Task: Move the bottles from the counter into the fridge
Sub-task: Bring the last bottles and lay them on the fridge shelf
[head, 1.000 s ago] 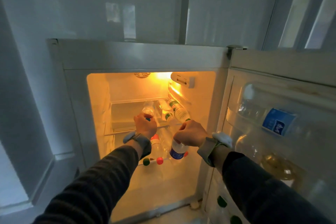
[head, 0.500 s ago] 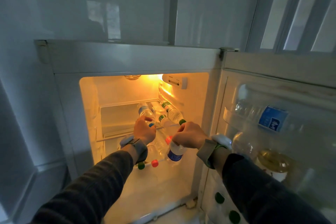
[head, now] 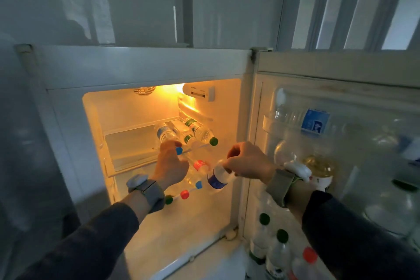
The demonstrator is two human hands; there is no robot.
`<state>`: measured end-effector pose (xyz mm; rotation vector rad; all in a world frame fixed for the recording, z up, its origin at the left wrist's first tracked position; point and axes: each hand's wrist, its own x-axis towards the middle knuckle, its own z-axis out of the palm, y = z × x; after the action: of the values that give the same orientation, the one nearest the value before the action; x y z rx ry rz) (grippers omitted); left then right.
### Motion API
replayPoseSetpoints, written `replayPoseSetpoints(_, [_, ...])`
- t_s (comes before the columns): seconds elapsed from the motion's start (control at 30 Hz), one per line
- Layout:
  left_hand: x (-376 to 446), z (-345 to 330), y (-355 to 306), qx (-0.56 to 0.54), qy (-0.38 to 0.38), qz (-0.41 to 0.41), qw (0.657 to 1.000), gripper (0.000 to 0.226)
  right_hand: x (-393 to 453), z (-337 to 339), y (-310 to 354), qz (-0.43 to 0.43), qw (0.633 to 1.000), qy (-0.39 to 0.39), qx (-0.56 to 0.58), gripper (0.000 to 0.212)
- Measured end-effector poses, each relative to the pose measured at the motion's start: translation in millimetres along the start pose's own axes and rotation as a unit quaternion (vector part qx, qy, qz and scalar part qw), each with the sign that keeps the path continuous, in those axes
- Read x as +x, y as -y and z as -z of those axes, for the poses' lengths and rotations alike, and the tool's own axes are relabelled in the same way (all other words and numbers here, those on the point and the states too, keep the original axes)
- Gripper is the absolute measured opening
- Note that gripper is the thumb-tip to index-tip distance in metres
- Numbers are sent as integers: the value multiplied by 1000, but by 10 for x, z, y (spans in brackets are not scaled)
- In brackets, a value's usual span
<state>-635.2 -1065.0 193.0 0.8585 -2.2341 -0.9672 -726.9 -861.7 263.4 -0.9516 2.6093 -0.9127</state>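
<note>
The small fridge (head: 141,68) stands open and lit inside. My left hand (head: 170,166) is closed round the neck of a clear blue-capped bottle (head: 164,134), which lies on the upper shelf (head: 127,143) beside two green-labelled bottles (head: 200,131). My right hand (head: 247,162) grips the top end of a blue-labelled bottle (head: 216,180), which hangs tilted in front of the lower shelf. Several bottles lie on that lower shelf, caps outward: red (head: 199,164), blue (head: 198,185), red (head: 184,194) and green (head: 168,199).
The fridge door (head: 341,68) is swung open on the right. Its racks hold a large blue-labelled bottle (head: 314,121), a yellowish bottle (head: 318,166), and low down bottles with green caps (head: 282,236) and a red cap (head: 309,254). Glossy cabinet fronts rise above.
My left hand has laid the blue-capped bottle down on the upper shelf next to the green-labelled ones. My right hand has kept the blue-labelled bottle at about the same place.
</note>
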Motion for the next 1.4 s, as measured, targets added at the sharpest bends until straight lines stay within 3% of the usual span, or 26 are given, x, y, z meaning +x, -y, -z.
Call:
replayPoseSetpoints(0.17, [-305, 23, -298, 73, 156, -136, 976, 59, -542, 365, -93, 19, 999, 3, 31, 20])
replayPoseSetpoints(0.37, [-511, -11, -598, 67, 228, -210, 948, 69, -998, 751, -185, 36, 996, -75, 30, 18])
replayPoseSetpoints(0.7, [-532, -20, -1073, 20, 190, -275, 942, 62, -1574, 1240, -297, 16, 985, -162, 50, 22])
replayPoseSetpoints(0.9, [-474, 150, -1100, 33, 154, -279, 947, 59, -1506, 1243, -248, 12, 991, -129, 34, 24])
replayPoseSetpoints(1.1, [-560, 681, -701, 124, 124, -236, 956, 56, -1038, 799, -3, 44, 994, -76, 64, 24])
replayPoseSetpoints(1.4, [-845, 1600, -163, 215, 59, -148, 964, 61, -59, -459, 656, 113, 981, 5, 156, 27])
